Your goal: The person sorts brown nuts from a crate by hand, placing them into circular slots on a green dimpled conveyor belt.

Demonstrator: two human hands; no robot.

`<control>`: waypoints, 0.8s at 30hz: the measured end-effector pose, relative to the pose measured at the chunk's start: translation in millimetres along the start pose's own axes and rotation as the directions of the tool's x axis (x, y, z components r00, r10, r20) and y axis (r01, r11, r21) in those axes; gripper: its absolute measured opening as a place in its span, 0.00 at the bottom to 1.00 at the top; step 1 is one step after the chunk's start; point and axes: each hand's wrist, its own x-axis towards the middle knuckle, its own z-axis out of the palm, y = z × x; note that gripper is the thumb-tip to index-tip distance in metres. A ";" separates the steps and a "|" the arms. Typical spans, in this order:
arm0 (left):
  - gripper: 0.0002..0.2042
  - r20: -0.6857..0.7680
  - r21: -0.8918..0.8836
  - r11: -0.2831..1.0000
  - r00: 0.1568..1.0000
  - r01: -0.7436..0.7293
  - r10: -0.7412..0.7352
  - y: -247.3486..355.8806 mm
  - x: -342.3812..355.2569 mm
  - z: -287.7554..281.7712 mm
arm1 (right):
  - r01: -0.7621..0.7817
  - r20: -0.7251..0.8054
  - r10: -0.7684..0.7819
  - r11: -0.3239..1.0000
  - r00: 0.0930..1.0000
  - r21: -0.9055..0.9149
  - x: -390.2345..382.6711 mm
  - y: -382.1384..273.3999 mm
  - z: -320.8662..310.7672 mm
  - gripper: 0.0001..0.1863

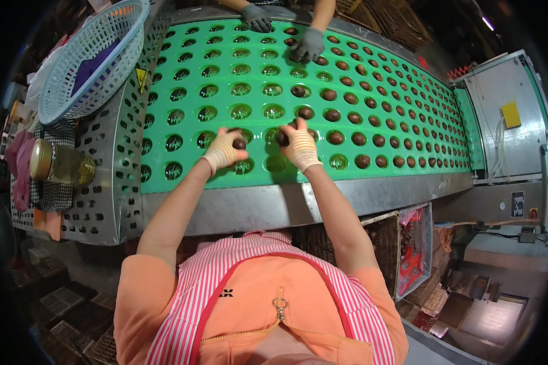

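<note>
A green tray belt [192, 179] with rows of round cups spreads before me. Dark brown, egg-like balls [332, 115] fill the cups on its right part; most cups on the left hold none. My left hand [224, 149], in a pale striped glove, has its fingers closed on a dark brown egg [239, 144] over the near rows. To its right, my right hand [301, 148], gloved alike, grips another dark egg [282, 139] between thumb and fingers. Just beyond the right fingertips, one more egg [305, 114] sits in a cup.
Across the belt, a co-worker's grey-gloved hands [309, 45] reach over the far rows. A light blue plastic basket [94, 64] and a lidded jar [58, 161] stand on the perforated metal at left. A metal machine housing [502, 115] stands at the belt's right end.
</note>
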 end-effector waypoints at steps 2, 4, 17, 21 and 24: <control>0.20 -0.027 0.151 0.983 0.993 -0.108 0.113 -12.8 0.7 -1.7 | -0.016 0.223 0.041 0.993 0.974 -0.113 21.2 -4.5 13.8 0.31; 0.22 -0.046 0.311 0.946 0.993 -0.091 0.110 14.2 0.1 -15.6 | 0.002 0.214 0.030 0.989 0.976 -0.149 37.0 -9.3 -7.0 0.29; 0.20 -0.154 0.033 0.981 0.968 -0.193 0.196 6.0 148.6 -69.0 | -0.078 0.052 0.066 0.961 0.996 0.266 148.1 -11.3 -18.7 0.28; 0.15 -0.288 0.309 0.868 0.832 -0.387 0.474 -12.1 185.1 -41.8 | 0.396 0.110 -0.381 0.897 0.918 -0.196 175.7 9.1 20.6 0.21; 0.14 -0.115 0.603 0.693 0.817 -0.395 0.565 -20.9 174.1 -27.8 | 0.287 -0.156 -0.329 0.927 0.931 -0.241 154.5 15.8 21.7 0.21</control>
